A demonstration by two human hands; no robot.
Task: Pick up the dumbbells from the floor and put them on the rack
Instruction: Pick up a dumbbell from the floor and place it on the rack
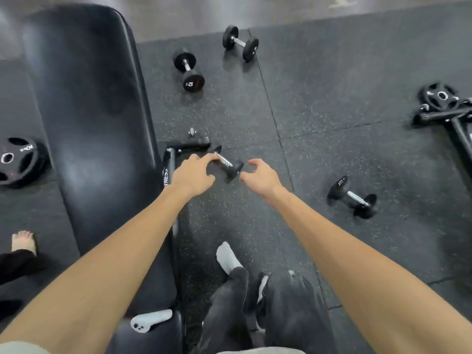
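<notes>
At frame centre I observed my left hand (192,172) and right hand (260,175), fingers loosely curled and holding nothing, flanking a small dumbbell (228,164) on the floor (319,139). Three more dumbbells lay upper centre (188,70) (240,43) and right (352,196).

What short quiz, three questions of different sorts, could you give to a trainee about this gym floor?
1. Count: how many dumbbells lie on the rubber floor?
2. True or false: the right hand already grips the handle of the nearest dumbbell.
3. Choose one: the dumbbell marked 10 lies (A) beside the bench pad, toward the top of the view, (B) under the right forearm, (C) on the weight plate.

Key
1. Four: the nearest one, the one marked 10, the far dumbbell and the dumbbell at the right.
2. False: it hovers next to the end, holding nothing; the left hand reaches over the handle.
3. A.
</notes>
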